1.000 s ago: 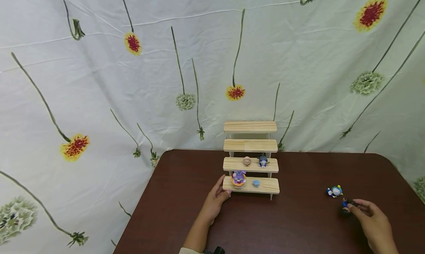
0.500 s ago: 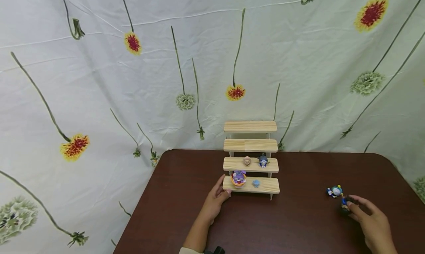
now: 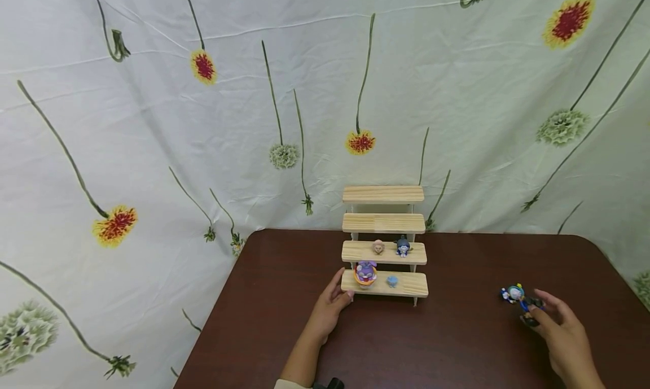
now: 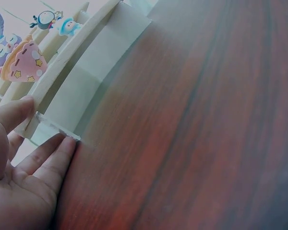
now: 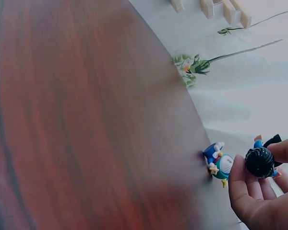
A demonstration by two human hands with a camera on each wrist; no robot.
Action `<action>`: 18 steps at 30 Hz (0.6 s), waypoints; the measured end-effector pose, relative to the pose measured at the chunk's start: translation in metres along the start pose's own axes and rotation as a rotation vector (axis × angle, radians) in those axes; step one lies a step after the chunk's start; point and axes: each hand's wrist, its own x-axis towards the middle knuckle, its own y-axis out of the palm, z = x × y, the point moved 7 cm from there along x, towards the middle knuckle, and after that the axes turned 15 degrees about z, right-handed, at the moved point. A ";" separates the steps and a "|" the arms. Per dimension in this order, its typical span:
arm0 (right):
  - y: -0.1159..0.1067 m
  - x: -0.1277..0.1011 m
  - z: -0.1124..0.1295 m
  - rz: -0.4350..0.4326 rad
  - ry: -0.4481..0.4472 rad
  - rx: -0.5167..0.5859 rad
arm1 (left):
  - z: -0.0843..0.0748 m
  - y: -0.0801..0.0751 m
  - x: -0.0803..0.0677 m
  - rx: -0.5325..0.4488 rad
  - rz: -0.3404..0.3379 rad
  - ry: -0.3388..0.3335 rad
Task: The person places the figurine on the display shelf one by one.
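Note:
A tiered wooden display stand (image 3: 384,223) stands on the dark brown table. My left hand (image 3: 325,315) holds the left end of its lowest shelf, thumb against the board and fingertips low by the clear leg (image 4: 57,127). At the right, my right hand (image 3: 566,335) pinches a small figurine (image 5: 260,162) with glossy black hair and blue clothing between thumb and fingers. Right beside it, a figurine in a teal hood and blue (image 3: 514,293) lies on the table. Whether the two figurines touch is unclear.
A purple-eared figurine (image 3: 365,273) in a pink and orange piece and a small light-blue figurine (image 3: 392,282) sit on the lowest shelf. Above them are a beige figurine (image 3: 378,247) and a dark-hooded figurine (image 3: 403,246). A flower-printed cloth (image 3: 228,123) hangs behind the table.
My right hand has shifted slightly left, and the black-haired figurine has turned in its fingers. My left hand and the display stand look unmoved.

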 end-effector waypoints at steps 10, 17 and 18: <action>0.004 -0.001 0.011 0.033 -0.100 0.094 | 0.000 0.000 0.000 -0.001 -0.006 -0.005; 0.005 -0.003 0.020 0.010 -0.136 0.052 | 0.001 0.000 0.000 -0.007 -0.004 -0.007; 0.006 -0.003 0.020 0.007 -0.135 0.044 | 0.001 0.000 0.000 -0.008 -0.003 -0.005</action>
